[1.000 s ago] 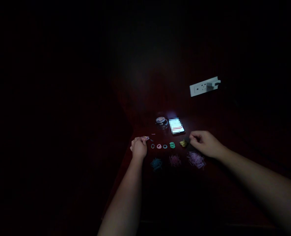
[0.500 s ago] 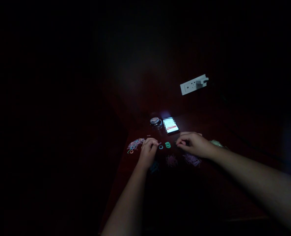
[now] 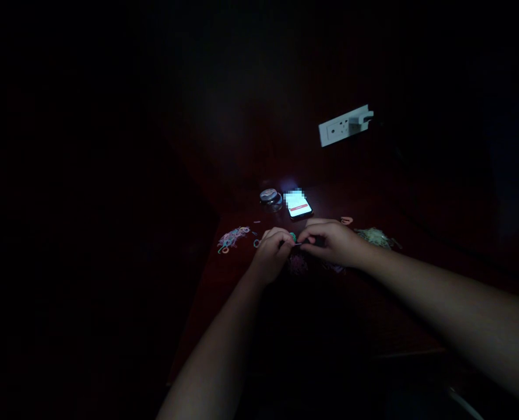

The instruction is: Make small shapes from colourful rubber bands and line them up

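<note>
My left hand and my right hand are close together over the dark table, fingertips pinched. Between them shows a thin, pale purple band, with an end at each hand's fingertips. Behind the left fingertips a green ring-shaped band is partly hidden. Just below the hands lies a dim pinkish-purple pile of thin bands; another purple pile is mostly covered by my right hand. A small ring rests by the left knuckles.
To the left is a mixed pile of pastel bands. A pale yellow-green pile and an orange band lie to the right. Behind the hands stand a lidded clear jar and a lit phone. A wall socket holds a plug.
My hands have come together from either side, and the pale purple band now spans their fingertips. The camera view has tilted down slightly, so the scene sits higher.
</note>
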